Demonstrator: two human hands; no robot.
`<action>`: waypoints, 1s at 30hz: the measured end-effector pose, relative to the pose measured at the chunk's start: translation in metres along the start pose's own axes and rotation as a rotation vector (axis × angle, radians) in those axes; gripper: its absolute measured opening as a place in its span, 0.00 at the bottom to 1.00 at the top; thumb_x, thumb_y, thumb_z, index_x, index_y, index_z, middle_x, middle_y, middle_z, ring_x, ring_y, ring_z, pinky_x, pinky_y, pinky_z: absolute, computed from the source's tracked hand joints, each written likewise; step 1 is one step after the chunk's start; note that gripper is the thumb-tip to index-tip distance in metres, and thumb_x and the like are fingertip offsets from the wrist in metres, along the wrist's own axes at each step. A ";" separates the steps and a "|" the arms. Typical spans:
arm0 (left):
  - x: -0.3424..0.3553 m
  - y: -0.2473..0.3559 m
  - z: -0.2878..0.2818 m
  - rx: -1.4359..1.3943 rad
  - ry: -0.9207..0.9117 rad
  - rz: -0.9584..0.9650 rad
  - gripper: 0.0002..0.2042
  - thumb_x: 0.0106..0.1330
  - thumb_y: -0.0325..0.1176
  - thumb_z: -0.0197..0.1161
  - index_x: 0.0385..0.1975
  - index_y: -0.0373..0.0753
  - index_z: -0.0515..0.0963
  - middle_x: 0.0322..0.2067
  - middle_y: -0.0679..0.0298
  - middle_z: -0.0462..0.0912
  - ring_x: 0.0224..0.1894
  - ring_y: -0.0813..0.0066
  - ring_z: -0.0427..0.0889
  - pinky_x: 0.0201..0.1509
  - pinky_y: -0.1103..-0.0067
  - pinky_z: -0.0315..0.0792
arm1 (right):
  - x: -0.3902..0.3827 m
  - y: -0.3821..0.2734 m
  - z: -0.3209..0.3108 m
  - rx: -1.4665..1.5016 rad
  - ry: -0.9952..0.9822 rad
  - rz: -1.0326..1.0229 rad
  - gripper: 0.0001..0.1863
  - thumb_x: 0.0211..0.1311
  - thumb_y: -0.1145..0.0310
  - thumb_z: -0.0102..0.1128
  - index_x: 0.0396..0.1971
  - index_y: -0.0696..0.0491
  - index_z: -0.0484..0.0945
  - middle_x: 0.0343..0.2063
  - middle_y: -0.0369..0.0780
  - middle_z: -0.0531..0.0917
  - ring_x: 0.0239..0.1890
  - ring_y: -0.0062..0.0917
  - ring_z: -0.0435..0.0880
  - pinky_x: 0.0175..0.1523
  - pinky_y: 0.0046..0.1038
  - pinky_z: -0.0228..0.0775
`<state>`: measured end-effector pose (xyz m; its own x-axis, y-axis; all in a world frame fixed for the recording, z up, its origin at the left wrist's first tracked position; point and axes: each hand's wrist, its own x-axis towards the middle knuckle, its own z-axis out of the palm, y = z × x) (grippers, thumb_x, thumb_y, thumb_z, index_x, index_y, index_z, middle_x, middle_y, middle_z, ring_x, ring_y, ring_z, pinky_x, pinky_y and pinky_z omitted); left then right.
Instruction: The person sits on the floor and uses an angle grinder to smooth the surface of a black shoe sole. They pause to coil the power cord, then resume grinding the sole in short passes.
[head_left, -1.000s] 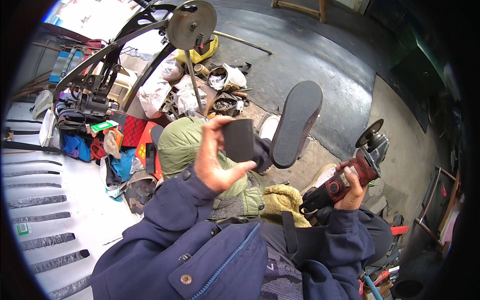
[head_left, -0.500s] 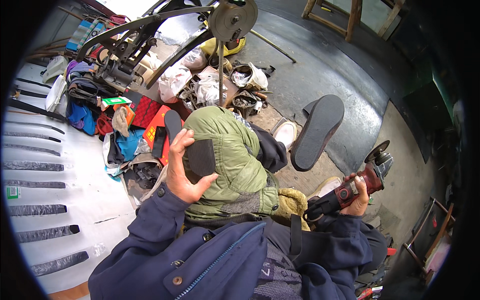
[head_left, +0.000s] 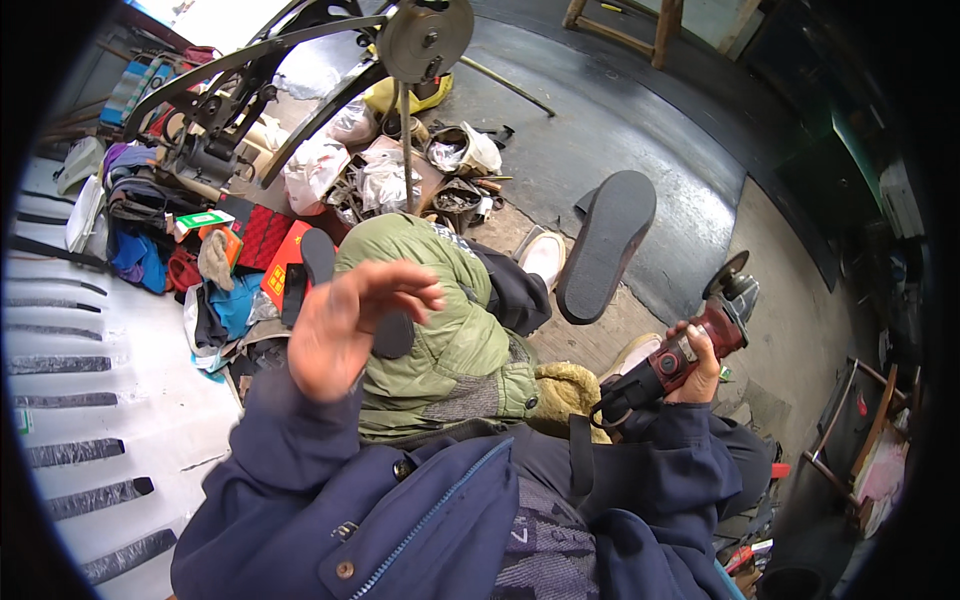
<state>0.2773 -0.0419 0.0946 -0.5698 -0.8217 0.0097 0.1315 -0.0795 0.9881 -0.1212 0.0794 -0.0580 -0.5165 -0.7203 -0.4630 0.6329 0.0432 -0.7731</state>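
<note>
My right hand [head_left: 692, 368] grips a red and black angle grinder [head_left: 697, 348], its disc pointing up and away from me. My left hand [head_left: 345, 320] is raised over the green padded garment [head_left: 455, 350] on my leg, its curled fingers blurred. A small dark piece [head_left: 393, 335] shows just below those fingers; I cannot tell if they hold it. Beyond my legs, a dark thick shoe sole [head_left: 605, 247] is angled upright-to-right over the floor, beside a white shoe [head_left: 543, 258].
A black iron sewing machine [head_left: 215, 125] stands upper left. Bags [head_left: 315, 170], red boxes [head_left: 260, 235] and cloths are piled around it. A white board [head_left: 55, 430] with dark strips lies left. A dark metal sheet [head_left: 700, 240] covers the floor ahead; wooden frames [head_left: 870, 430] stand right.
My left hand has turned and dropped slightly from the upright pose holding a dark ribbed square, which is now mostly out of sight. The grinder stays in my right hand.
</note>
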 end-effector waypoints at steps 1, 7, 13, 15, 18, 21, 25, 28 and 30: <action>0.018 -0.001 0.003 -0.281 -0.065 -0.101 0.37 0.79 0.60 0.38 0.63 0.28 0.72 0.52 0.51 0.84 0.56 0.55 0.83 0.56 0.64 0.76 | 0.000 0.000 0.001 -0.005 0.011 0.018 0.19 0.56 0.68 0.69 0.47 0.54 0.75 0.37 0.39 0.84 0.40 0.29 0.85 0.45 0.31 0.80; 0.153 -0.052 0.030 -0.514 -0.275 -0.508 0.38 0.77 0.64 0.43 0.58 0.28 0.75 0.53 0.45 0.83 0.59 0.50 0.83 0.50 0.58 0.86 | -0.003 -0.001 0.003 -0.013 0.008 0.018 0.19 0.56 0.67 0.68 0.47 0.54 0.75 0.37 0.40 0.84 0.39 0.28 0.85 0.43 0.31 0.82; 0.187 -0.104 0.045 -0.506 -0.256 -0.663 0.38 0.76 0.63 0.46 0.60 0.26 0.72 0.54 0.42 0.81 0.63 0.47 0.78 0.45 0.52 0.87 | -0.003 0.003 -0.003 0.010 0.048 0.021 0.20 0.56 0.67 0.68 0.48 0.55 0.76 0.37 0.39 0.85 0.40 0.28 0.85 0.43 0.31 0.82; 0.188 -0.114 0.041 -0.525 -0.219 -0.701 0.38 0.77 0.62 0.44 0.62 0.25 0.70 0.56 0.39 0.79 0.66 0.45 0.75 0.46 0.50 0.87 | -0.002 0.003 -0.003 0.035 0.054 0.031 0.21 0.55 0.67 0.69 0.48 0.55 0.76 0.37 0.40 0.84 0.39 0.29 0.85 0.43 0.31 0.82; 0.191 -0.123 0.034 -0.589 -0.210 -0.679 0.39 0.77 0.63 0.44 0.62 0.24 0.70 0.56 0.39 0.79 0.66 0.44 0.75 0.46 0.49 0.86 | -0.001 0.002 -0.002 0.067 0.067 0.037 0.23 0.53 0.68 0.72 0.49 0.56 0.76 0.37 0.42 0.84 0.37 0.31 0.86 0.42 0.32 0.81; 0.194 -0.126 0.031 -0.598 -0.252 -0.701 0.40 0.77 0.63 0.43 0.64 0.24 0.69 0.59 0.38 0.77 0.67 0.43 0.74 0.47 0.49 0.86 | -0.001 0.001 0.000 0.077 0.067 0.034 0.24 0.53 0.69 0.72 0.50 0.56 0.76 0.36 0.42 0.84 0.38 0.32 0.86 0.43 0.32 0.81; 0.196 -0.128 0.031 -0.589 -0.260 -0.746 0.41 0.76 0.65 0.42 0.65 0.24 0.67 0.60 0.37 0.76 0.68 0.44 0.74 0.47 0.49 0.86 | -0.001 0.001 0.001 0.072 0.061 0.048 0.23 0.54 0.68 0.71 0.50 0.56 0.76 0.37 0.42 0.84 0.39 0.31 0.86 0.44 0.32 0.81; 0.198 -0.130 0.031 -0.573 -0.259 -0.763 0.42 0.76 0.66 0.41 0.65 0.24 0.67 0.60 0.37 0.76 0.68 0.44 0.74 0.47 0.49 0.86 | -0.001 0.003 0.000 0.050 0.046 0.055 0.22 0.56 0.66 0.70 0.51 0.55 0.75 0.39 0.41 0.83 0.40 0.29 0.85 0.45 0.32 0.82; 0.201 -0.130 0.030 -0.595 -0.284 -0.760 0.43 0.76 0.66 0.40 0.65 0.24 0.67 0.59 0.37 0.77 0.67 0.44 0.74 0.46 0.49 0.86 | 0.000 0.004 -0.001 0.059 0.054 0.059 0.23 0.56 0.67 0.69 0.51 0.55 0.75 0.39 0.41 0.83 0.41 0.29 0.85 0.45 0.32 0.81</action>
<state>0.1210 -0.1797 -0.0275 -0.8332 -0.2774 -0.4785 -0.0074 -0.8595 0.5111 -0.1194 0.0804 -0.0612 -0.5067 -0.6794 -0.5307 0.6949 0.0425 -0.7178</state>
